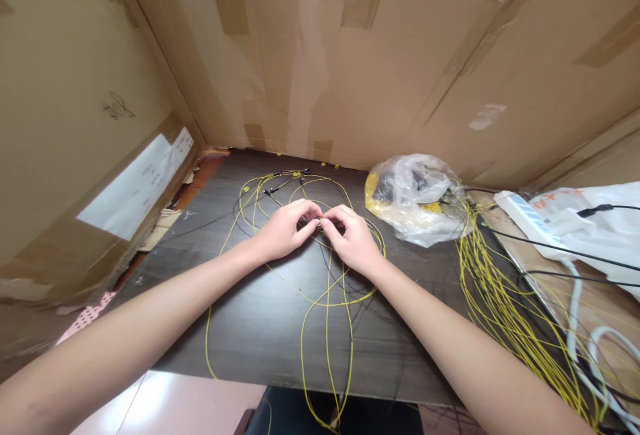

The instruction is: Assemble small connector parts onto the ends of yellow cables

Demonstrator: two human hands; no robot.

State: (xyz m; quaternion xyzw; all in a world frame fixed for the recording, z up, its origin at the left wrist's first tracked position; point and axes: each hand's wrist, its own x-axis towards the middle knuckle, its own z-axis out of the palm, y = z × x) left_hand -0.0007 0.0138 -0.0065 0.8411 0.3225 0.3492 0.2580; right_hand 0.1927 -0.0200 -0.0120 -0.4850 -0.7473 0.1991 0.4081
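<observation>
My left hand [290, 227] and my right hand [353, 238] meet fingertip to fingertip over the middle of the dark table. Both are closed in a pinch on a thin yellow cable [345, 304]; the exact spot they grip is mostly hidden by the fingers. Loose loops of this cable spread around and under the hands, and some hang over the table's front edge. Beyond my left hand lie small black connectors [273, 190] at cable ends. Another dark connector [302, 182] rests just to their right.
A clear plastic bag [417, 198] with yellow and dark contents sits at the back right. A bundle of yellow cables [495, 295] hangs down the right side. Beyond it are a white power strip [530, 218] and a white bag [600, 222]. Cardboard walls [300, 68] enclose the table [250, 335].
</observation>
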